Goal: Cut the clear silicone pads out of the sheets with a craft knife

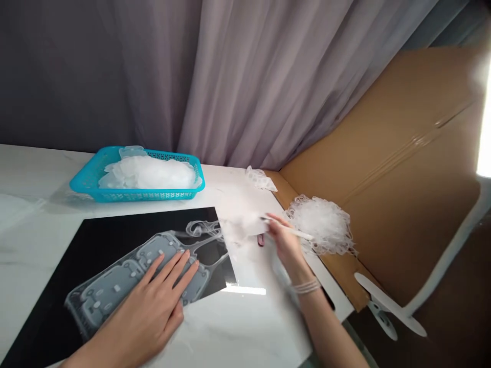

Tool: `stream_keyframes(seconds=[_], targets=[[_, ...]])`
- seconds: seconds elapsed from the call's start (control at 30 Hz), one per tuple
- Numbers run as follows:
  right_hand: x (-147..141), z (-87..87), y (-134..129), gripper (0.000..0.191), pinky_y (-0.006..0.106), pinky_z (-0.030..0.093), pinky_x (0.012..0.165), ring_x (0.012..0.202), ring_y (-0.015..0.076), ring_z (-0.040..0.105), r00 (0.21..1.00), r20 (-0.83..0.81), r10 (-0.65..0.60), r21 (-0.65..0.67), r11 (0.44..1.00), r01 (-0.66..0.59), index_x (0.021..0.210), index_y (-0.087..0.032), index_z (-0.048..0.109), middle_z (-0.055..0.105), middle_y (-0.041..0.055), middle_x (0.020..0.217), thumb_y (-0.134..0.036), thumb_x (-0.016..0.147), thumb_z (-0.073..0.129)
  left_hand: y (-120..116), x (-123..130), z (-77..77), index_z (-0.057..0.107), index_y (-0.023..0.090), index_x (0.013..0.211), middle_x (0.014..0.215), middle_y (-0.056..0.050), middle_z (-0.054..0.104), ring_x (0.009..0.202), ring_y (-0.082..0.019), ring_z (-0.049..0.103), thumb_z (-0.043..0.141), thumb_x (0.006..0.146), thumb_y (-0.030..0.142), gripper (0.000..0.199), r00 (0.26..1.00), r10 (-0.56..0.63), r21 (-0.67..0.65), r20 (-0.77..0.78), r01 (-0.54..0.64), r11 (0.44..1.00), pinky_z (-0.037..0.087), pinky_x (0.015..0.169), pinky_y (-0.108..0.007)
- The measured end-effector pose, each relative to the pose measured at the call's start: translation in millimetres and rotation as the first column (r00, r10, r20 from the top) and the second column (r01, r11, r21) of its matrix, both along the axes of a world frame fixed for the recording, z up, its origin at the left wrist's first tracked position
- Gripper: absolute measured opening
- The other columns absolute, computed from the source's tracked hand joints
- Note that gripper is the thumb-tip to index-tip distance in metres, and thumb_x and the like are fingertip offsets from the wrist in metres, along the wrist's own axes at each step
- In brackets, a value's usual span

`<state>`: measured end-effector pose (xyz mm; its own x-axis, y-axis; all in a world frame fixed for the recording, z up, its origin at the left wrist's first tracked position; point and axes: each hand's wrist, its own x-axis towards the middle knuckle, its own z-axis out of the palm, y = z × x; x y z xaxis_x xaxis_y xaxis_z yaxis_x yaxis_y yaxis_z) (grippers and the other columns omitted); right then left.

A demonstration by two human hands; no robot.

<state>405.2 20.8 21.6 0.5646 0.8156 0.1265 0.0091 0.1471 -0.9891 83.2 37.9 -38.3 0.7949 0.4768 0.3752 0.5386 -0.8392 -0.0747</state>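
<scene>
- Well, the left hand (163, 294) lies flat, not gripping, on a clear, bumpy plastic sheet (109, 286) at lower left.
- That sheet sits on a flat black board (111, 230).
- The right hand (287, 244), right of the middle, grips a thin white stick (301, 233).

The left hand (164, 291) hides part of the clear tray (111, 291) beneath it. Motion blurs the right hand (286, 243) and its slim white tool (297, 233), so the tool's kind cannot be told. A pale smear (247, 227) by those fingers is too blurred to name, and a small pinkish thing (261, 240) is unclear. The right forearm mostly covers a dark object (328, 299). The bottom edge cuts both forearms and the black mat (57, 306); the right edge cuts the lamp (485, 122).
</scene>
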Motion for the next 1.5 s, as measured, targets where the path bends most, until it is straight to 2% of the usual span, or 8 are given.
stream_keyframes(seconds=[0.13,0.37,0.47,0.57,0.63,0.83,1.13,1.5], targets=[[33,18.0,0,0.026,0.025,0.059,0.068,0.067,0.0145,0.069,0.987,-0.153,-0.054,-0.049,0.998,0.047,0.090,-0.020,0.073,0.072,-0.0001,0.072,-0.022,0.065,0.078,-4,2,4.0,0.039,0.022,0.153,0.157,-0.009,0.042,0.146,-0.027,0.037,0.045,0.088,0.018,0.065,1.000,0.020,-0.084,-0.001,-0.020,0.996,0.020,0.121,-0.047],[-58,47.2,3,0.030,0.037,0.059,0.085,0.087,0.0195,0.072,0.961,-0.122,0.250,0.007,0.968,-0.251,0.109,-0.021,0.071,0.076,0.0055,0.093,-0.032,0.081,0.075,-7,6,37.1,0.057,0.021,0.140,0.153,-0.010,0.047,0.147,-0.028,0.035,0.041,0.096,0.026,0.047,0.937,0.186,-0.602,0.295,0.031,0.798,0.027,0.120,-0.054],[-87,59.7,-4,0.024,0.040,0.057,0.092,0.099,0.0224,0.072,0.910,0.091,0.404,-0.012,0.914,-0.405,0.107,-0.024,0.073,0.076,0.0075,0.106,-0.038,0.087,0.071,5,11,63.1,0.066,0.016,0.125,0.137,-0.015,0.062,0.133,-0.030,0.053,0.038,0.098,0.050,0.052,0.715,0.529,-0.884,0.458,0.305,0.353,0.039,0.113,-0.051],[-105,68.7,-19,0.038,0.048,0.053,0.098,0.112,0.0270,0.069,0.732,0.246,0.635,-0.188,0.772,-0.607,0.117,-0.029,0.071,0.073,0.0085,0.120,-0.054,0.097,0.052,18,15,79.6,0.067,0.010,0.114,0.111,-0.019,0.073,0.106,-0.031,0.070,0.033,0.092,0.071,0.073,0.598,0.729,-0.707,0.333,0.670,-0.226,0.052,0.100,-0.046],[-110,72.1,-26,0.058,0.055,0.048,0.103,0.117,0.0292,0.066,0.631,0.257,0.732,-0.288,0.681,-0.673,0.128,-0.031,0.066,0.074,0.0084,0.118,-0.065,0.099,0.029,22,16,82.0,0.069,0.010,0.108,0.105,-0.018,0.075,0.095,-0.028,0.073,0.043,0.089,0.072,0.069,0.612,0.743,-0.572,0.271,0.723,-0.387,0.055,0.094,-0.043],[-103,64.3,-10,0.064,0.051,0.045,0.099,0.083,0.0248,0.072,0.793,0.376,0.479,-0.228,0.878,-0.422,0.089,-0.023,0.068,0.071,0.0044,0.066,-0.065,0.100,0.020,16,11,72.2,0.065,0.016,0.120,0.113,-0.012,0.075,0.106,-0.023,0.070,0.079,0.076,0.026,0.047,0.631,0.735,-0.707,0.249,0.637,-0.308,0.053,0.092,-0.032],[-114,42.7,-5,0.037,0.025,0.032,0.056,0.060,0.0105,0.044,0.657,0.093,0.748,-0.367,0.639,-0.676,0.070,-0.024,0.030,0.045,-0.0077,0.062,-0.025,0.082,0.066,12,12,73.5,0.071,0.021,0.109,0.089,-0.003,0.075,0.085,-0.018,0.070,0.076,0.076,0.032,0.036,0.691,0.678,-0.924,0.251,0.379,-0.045,0.050,0.074,-0.027],[-120,27.7,-9,0.027,0.024,0.024,0.053,0.057,0.0102,0.027,0.540,0.526,0.657,-0.407,0.752,-0.518,0.068,-0.023,0.029,0.035,-0.0074,0.060,-0.016,0.078,0.053,1,18,83.2,0.068,0.023,0.101,0.087,0.000,0.073,0.084,-0.020,0.067,0.063,0.079,0.022,0.022,0.788,0.488,-0.916,0.375,0.231,0.329,0.048,0.074,-0.030]])
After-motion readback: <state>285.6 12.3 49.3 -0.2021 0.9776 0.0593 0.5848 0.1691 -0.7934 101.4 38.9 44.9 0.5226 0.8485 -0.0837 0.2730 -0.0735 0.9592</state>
